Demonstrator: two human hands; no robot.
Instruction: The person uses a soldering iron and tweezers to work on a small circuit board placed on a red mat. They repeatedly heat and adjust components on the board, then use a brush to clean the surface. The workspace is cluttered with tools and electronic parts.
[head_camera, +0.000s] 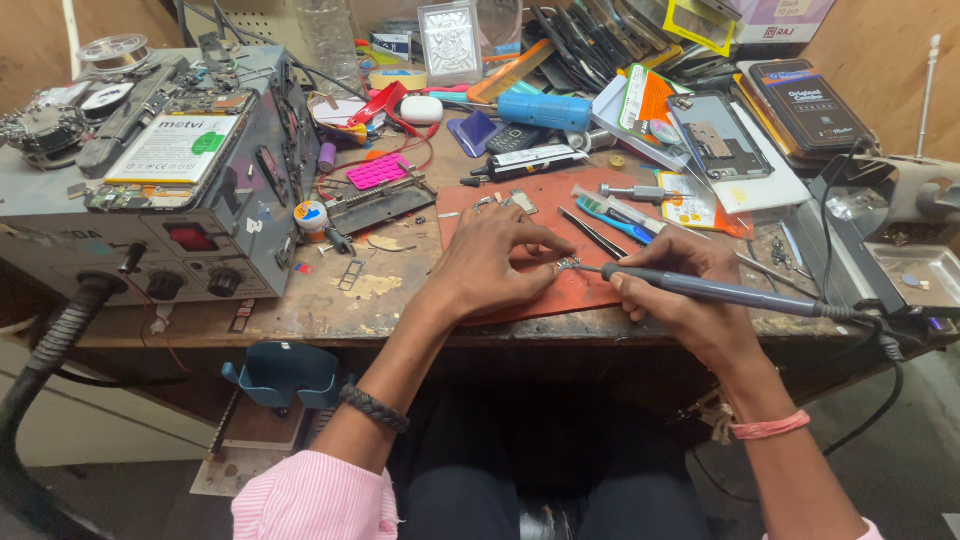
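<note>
The left hand (487, 262) is pinching a tiny metal part (567, 265) on the red mat (560, 200); it looks light and fragile. The right hand (672, 285) is clenching the soldering iron (720, 292) at its handle.

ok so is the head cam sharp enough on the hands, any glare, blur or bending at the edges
Head view: even, soft light and faint shadows; the left hand, right hand and soldering iron are sharp, though the tiny part at its tip is too small to identify; mild glare on the clear plastic case; wide-angle bending curves the bench edge.
</note>
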